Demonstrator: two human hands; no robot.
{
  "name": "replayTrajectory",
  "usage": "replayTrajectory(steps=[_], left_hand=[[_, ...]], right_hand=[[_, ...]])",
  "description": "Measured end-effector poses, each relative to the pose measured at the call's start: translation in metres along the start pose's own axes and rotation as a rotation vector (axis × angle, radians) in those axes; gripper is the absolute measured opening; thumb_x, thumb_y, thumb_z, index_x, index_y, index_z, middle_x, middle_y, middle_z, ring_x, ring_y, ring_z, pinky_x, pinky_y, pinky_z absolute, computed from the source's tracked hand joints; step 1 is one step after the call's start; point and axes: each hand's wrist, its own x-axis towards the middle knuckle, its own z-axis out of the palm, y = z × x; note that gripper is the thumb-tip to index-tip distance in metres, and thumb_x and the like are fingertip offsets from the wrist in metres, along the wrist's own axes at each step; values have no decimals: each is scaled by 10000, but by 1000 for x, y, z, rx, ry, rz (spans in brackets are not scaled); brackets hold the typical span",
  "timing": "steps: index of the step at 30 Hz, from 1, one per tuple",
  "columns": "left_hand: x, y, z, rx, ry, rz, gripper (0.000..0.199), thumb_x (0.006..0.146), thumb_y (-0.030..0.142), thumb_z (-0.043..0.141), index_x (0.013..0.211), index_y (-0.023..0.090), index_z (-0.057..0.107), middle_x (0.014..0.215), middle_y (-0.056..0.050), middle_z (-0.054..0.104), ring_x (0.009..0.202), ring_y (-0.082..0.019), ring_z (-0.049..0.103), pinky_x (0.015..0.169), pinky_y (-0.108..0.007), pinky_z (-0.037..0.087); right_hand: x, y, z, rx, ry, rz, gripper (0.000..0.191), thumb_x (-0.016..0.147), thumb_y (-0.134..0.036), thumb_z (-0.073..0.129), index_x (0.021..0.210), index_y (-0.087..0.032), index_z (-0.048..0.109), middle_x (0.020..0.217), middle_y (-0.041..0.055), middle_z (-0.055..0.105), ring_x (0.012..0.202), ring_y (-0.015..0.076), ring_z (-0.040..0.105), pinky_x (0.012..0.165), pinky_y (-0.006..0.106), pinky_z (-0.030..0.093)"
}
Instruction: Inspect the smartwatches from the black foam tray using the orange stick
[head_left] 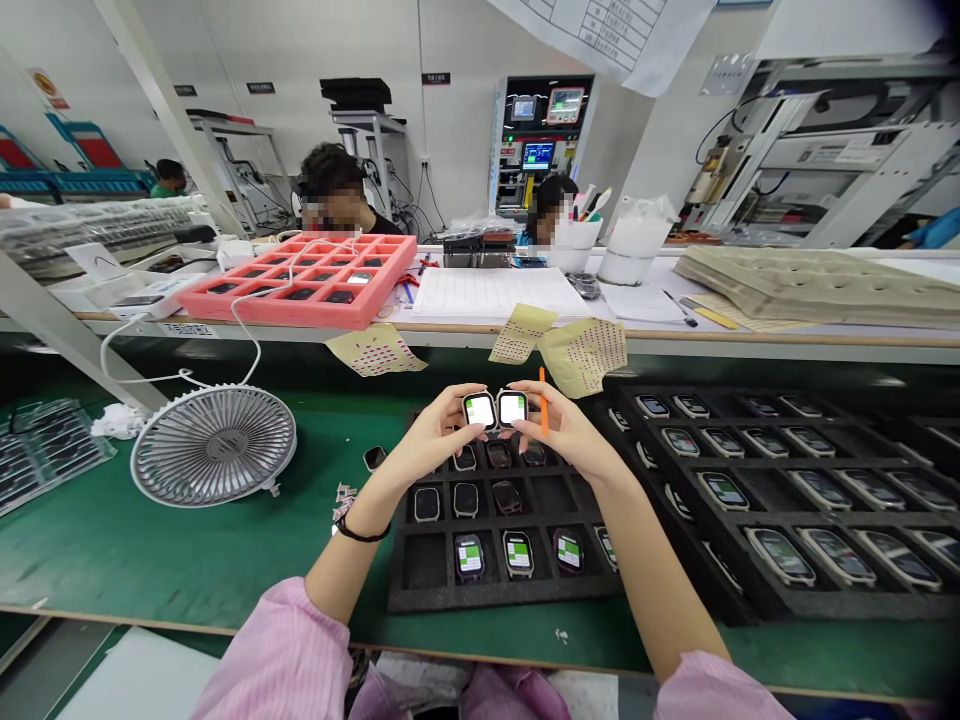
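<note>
My left hand point(444, 425) grips a watch point(478, 411) with a lit white and green screen, thumb on its lower edge. Right beside it, my right hand point(551, 425) holds a second lit watch point(513, 408) and also an orange stick point(544, 400) that points up between the fingers. Both watches are raised side by side above a black foam tray point(510, 590). Several watches lie in the tray's compartments; those in the front row, such as one watch point(518, 553), have lit screens, while the middle row shows dark ones.
A grey fan point(217, 445) stands at the left, near a loose watch point(375, 458) and small pieces point(345, 497). More black trays point(780, 600) of watches fill the right. On the shelf sit a pink foam tray point(300, 312) and papers point(499, 293). Other people sit behind.
</note>
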Motion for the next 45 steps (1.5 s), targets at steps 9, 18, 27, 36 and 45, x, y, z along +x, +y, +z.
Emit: replayTrajectory(steps=[9, 18, 27, 36, 45], left_hand=[[3, 7, 4, 32, 109, -28, 341, 904, 411, 526, 1121, 160, 609, 828, -30, 635, 620, -111, 593, 463, -192, 352], [4, 3, 3, 26, 49, -26, 285, 886, 367, 555, 1076, 159, 601, 764, -9, 608, 562, -86, 533, 445, -183, 318], [1, 0, -1, 30, -31, 1, 485, 841, 313, 637, 1282, 191, 476, 1067, -88, 615, 879, -182, 636, 495, -185, 391], [2, 3, -1, 46, 20, -4, 352, 912, 347, 513, 1216, 176, 560, 916, -51, 636, 736, -138, 629, 497, -195, 393], [2, 7, 5, 51, 48, -16, 340, 863, 415, 586, 1095, 168, 609, 781, -7, 624, 538, -70, 490, 458, -191, 343]], right_hand=[[7, 7, 7, 29, 186, -8, 325, 789, -443, 707, 992, -204, 623, 856, 13, 637, 520, 130, 645, 422, 234, 479], [7, 9, 7, -9, 227, 40, 311, 754, -440, 733, 905, -193, 620, 698, -21, 601, 433, 118, 601, 344, 201, 384], [3, 9, -2, -21, 21, -23, 420, 747, -316, 771, 1107, -235, 572, 1007, 49, 620, 709, 180, 690, 427, 217, 485], [3, 7, 1, -12, 75, -26, 354, 778, -374, 735, 1064, -227, 588, 970, 36, 617, 642, 162, 690, 425, 220, 475], [8, 13, 10, -28, 275, 23, 317, 711, -423, 776, 875, -201, 621, 704, -33, 579, 394, 98, 566, 337, 207, 363]])
